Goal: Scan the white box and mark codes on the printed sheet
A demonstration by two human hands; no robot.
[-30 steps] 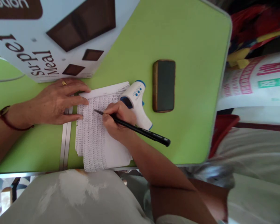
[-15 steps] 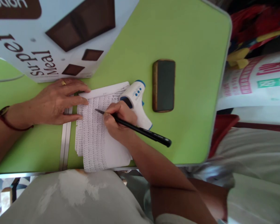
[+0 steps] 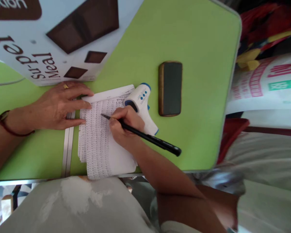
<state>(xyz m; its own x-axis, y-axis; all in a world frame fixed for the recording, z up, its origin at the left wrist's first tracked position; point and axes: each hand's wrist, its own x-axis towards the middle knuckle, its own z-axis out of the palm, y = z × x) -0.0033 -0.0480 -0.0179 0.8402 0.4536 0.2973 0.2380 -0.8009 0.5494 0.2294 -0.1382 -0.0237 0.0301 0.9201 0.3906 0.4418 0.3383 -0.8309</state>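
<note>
At 10 o'clock, the white box (image 3: 60, 37) reads "Su-per Meal" in brown; a white "otion" on its brown panel is cut by the edge. Print on the bag (image 3: 262, 87) toward 3 o'clock and writing on the pages (image 3: 97, 139) at 8 are illegible.

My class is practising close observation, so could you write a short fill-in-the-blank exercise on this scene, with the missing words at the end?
1. The right hand holds a black ____ over the paper.
2. A gold-coloured ____ is on a finger of the left hand.
3. The white thermometer shows ____ round blue buttons.
4. The tabletop is coloured ____.

Missing words: pen; ring; three; green.
</note>
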